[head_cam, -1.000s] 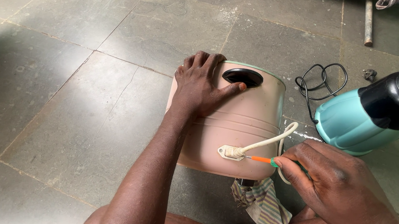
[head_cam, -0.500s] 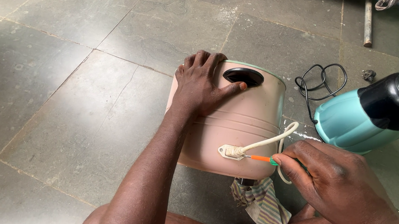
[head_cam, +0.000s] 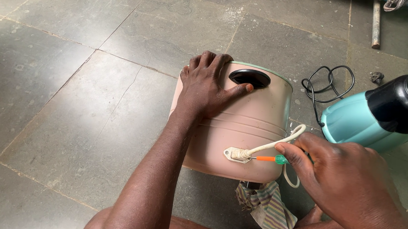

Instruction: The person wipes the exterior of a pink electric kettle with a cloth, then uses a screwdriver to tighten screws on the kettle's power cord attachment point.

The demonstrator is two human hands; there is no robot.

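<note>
Both hands work on one pink appliance housing (head_cam: 241,131) that lies on its side on the grey stone floor (head_cam: 73,72), just in front of the person's legs. On the left side, the left hand (head_cam: 206,88) lies flat and spread on the top of the housing, the thumb reaching to the dark oval opening (head_cam: 249,78); it presses and closes around nothing. More to the right, a white cord (head_cam: 278,141) enters the housing through a small pale plate (head_cam: 237,154). The right hand (head_cam: 347,182) is clamped on a small screwdriver (head_cam: 270,159) with orange shaft and green handle, and its tip touches this plate.

To do this well, I think the left hand should keep the round housing from rolling, while the tool stays straight in line with the screw. A striped cloth (head_cam: 267,205) lies under the lower edge. On the right, a black cable (head_cam: 323,87) and a turquoise body with black cap (head_cam: 381,117) lie near, so the room there is narrow; the floor at the left is wide.
</note>
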